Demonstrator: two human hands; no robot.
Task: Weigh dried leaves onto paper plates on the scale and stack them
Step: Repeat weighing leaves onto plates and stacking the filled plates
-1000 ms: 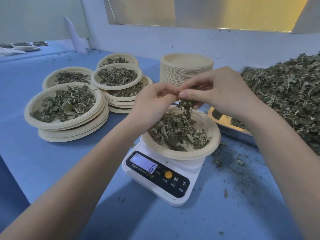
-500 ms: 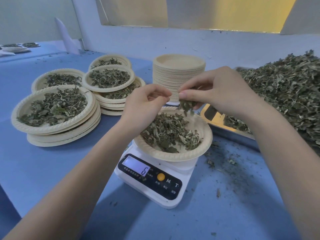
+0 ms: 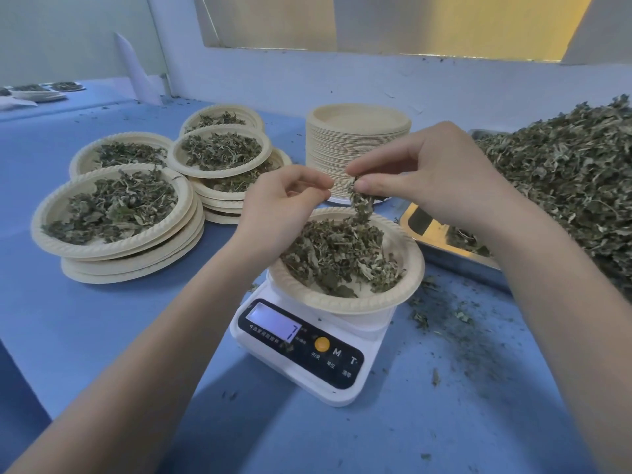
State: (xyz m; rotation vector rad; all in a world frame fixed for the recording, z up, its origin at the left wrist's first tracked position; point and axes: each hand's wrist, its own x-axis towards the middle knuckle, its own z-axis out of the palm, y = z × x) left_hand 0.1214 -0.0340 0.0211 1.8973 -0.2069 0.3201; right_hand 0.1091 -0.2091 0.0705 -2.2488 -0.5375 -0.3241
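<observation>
Left hand (image 3: 284, 203) now drawn apart from the other, fingers curled, seemingly empty, above the paper plate (image 3: 345, 299) on the scale (image 3: 307, 350). Readout (image 3: 273, 325) up from 6 to 7. Right hand (image 3: 427, 176) pinching dried leaves (image 3: 359, 200) over the plate as before.

A blue tabletop (image 3: 85, 336) fills the foreground and runs back to a pale bluish wall (image 3: 342, 80). Above the wall's ledge sits a window (image 3: 376, 22), its panes glowing warm yellow. On the left, a second blue surface (image 3: 85, 100) stretches away under a grey-green wall (image 3: 61, 35).
</observation>
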